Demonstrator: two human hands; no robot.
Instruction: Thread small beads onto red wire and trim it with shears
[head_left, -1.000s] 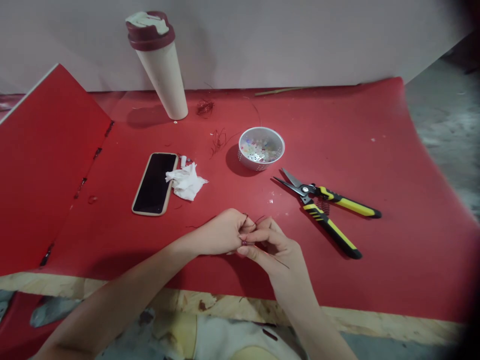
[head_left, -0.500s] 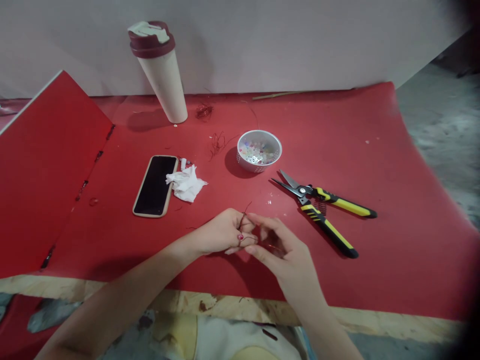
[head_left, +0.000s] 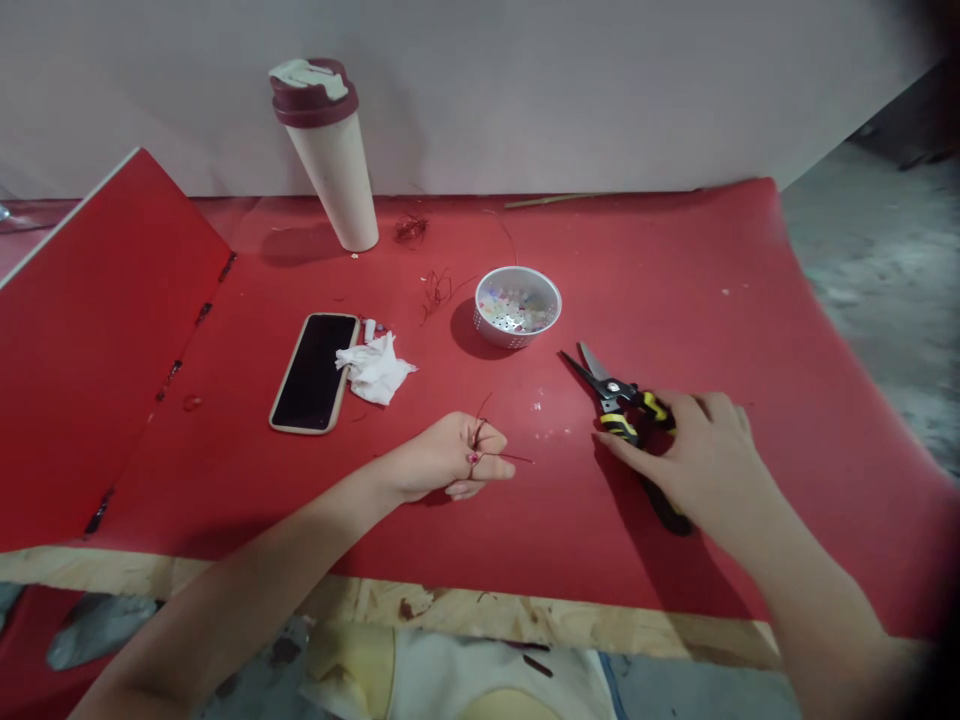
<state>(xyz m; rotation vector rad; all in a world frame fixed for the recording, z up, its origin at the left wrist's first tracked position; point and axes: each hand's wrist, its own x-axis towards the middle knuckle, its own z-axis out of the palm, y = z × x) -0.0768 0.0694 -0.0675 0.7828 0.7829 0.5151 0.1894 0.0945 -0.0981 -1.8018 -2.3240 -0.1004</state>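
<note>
Near the front middle of the table, my left hand (head_left: 442,460) is curled closed on thin dark-red wire (head_left: 517,459). A small pink bead (head_left: 473,458) shows at the index finger, with one wire end poking up and another pointing right. My right hand (head_left: 697,455) is wrapped over the yellow-and-black handles of a pair of shears (head_left: 619,425), thumb on the near handle and fingers over the far one. The shears' blades are slightly apart and point to the far left. Part of the handles is hidden under my right hand.
Beyond my hands stands a perforated white bowl (head_left: 517,325) of small beads. To the left are a phone (head_left: 313,375), a crumpled tissue (head_left: 379,372) and a tall lidded cup (head_left: 337,180). Tangled wire scraps (head_left: 436,290) lie behind. A red board (head_left: 112,350) slants up at left.
My right hand has left the wire at my left hand and moved right onto the shears, which have shifted and turned slightly. My left hand still holds the wire.
</note>
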